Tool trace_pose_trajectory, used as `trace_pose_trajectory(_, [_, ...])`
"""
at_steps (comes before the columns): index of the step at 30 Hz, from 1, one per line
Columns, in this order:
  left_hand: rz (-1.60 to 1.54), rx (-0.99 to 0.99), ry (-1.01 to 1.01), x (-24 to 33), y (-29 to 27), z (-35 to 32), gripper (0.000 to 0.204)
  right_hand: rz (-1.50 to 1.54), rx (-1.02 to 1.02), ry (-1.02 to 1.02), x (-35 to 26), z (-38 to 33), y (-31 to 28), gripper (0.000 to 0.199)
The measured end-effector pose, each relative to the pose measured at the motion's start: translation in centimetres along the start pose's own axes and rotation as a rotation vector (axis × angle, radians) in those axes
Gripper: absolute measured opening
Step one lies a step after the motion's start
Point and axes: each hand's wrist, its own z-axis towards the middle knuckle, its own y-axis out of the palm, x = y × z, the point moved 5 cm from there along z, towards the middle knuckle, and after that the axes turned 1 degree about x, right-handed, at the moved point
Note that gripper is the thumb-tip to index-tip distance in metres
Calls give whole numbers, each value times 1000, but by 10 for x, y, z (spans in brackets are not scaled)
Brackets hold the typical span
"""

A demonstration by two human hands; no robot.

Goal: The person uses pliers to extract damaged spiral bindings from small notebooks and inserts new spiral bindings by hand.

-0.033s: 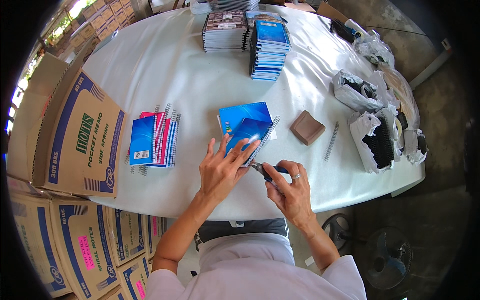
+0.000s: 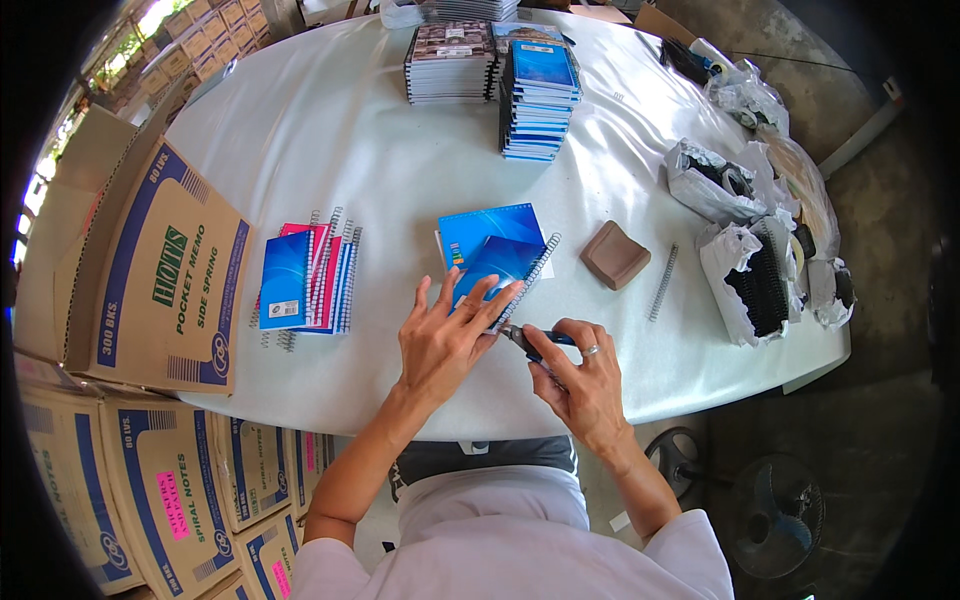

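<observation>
Blue spiral notebook [image 2: 500, 262] lies flat on the white table [image 2: 330, 130], near the table's front edge, with its wire coil [image 2: 532, 278] along the right side. Left hand [image 2: 445, 335] rests palm-down on the notebook's lower cover, fingers spread wide and pressing it to the table. Right hand [image 2: 585, 375] is positioned just right of the notebook's lower right corner, fingers closed around small blue-handled pliers [image 2: 530, 340]; the tool tip meets the lower end of the coil. Left of the notebook, apart from it, sits a fanned pile of blue and pink notebooks [image 2: 305, 280]. Right of the notebook lie a brown pad [image 2: 614, 254] and a loose wire coil [image 2: 662, 283]. Beyond the notebook, toward the table's far side, stand two stacks of notebooks [image 2: 538, 95].
</observation>
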Motion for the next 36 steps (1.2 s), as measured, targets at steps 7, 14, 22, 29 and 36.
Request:
trace_pose_trajectory(7, [1,-6,-35,4,-1,1,74,-8,-65,4,2,-4,6,49])
trace_pose_trajectory(14, [51,72,-12,7,-1,6,58,-48,-23,-1,-7,3,-4,46])
trace_pose_trajectory(22, [60,155,7,2,-16,4,63,923,-479,580,11,19,7,30])
trace_pose_trajectory(29, [302,227,-187,-93,-115,-13,56,197,-227,298,54,14,-1,27])
trace_pose_trajectory(36, [-751,368,-277,-184,-143,-53,51,186,4,154,59,23,21,70])
